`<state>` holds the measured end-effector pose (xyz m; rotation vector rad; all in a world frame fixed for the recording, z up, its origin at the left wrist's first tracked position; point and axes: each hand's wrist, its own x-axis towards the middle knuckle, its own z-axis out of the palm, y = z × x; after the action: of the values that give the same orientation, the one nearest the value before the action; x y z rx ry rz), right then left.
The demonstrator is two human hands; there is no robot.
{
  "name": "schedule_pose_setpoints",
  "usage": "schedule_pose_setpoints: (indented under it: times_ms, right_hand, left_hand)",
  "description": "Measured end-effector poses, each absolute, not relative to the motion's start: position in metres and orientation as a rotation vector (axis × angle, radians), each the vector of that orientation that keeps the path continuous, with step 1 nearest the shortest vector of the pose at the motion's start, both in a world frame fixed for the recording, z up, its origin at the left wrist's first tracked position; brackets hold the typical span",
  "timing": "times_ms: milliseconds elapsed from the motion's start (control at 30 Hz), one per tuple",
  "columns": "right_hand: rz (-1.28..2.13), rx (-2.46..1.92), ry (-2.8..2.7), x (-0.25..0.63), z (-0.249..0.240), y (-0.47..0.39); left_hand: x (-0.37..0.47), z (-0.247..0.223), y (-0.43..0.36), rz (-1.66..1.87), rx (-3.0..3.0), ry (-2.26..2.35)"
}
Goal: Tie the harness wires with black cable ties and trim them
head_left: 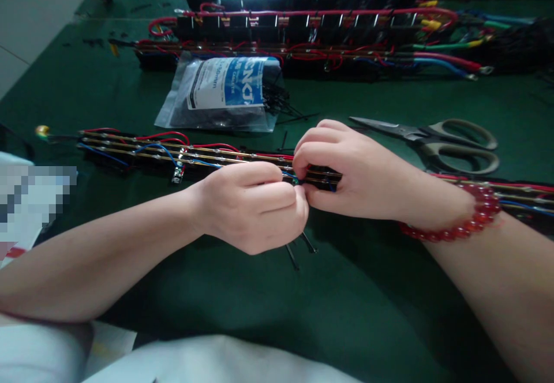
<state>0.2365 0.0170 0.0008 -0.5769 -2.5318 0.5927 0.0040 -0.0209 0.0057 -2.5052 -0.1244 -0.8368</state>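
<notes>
Head view: a long wired strip (208, 155) is lying across the green table (242, 302); the left hand (255, 207) is curling over the front of its middle, while the right hand (341, 166) is arching over the strip just beside it; the fingertips of both are meeting there, but what they are pinching, I cannot tell; two thin black ties (293, 258) are showing in front of the strip; behind it, an open clear bag (220, 92) is lying, and scissors (459, 146) are resting behind its right part.
</notes>
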Motion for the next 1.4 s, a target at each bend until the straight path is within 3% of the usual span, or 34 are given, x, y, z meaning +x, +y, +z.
schedule_pose_setpoints:
  times_ms: [1400]
  right_hand:
    - [0.675,-0.745,-2.486,0.237,0.003,0.011]
  left_hand:
    - [0.008,-0.003,-0.021,-0.860,-2.695,-0.268]
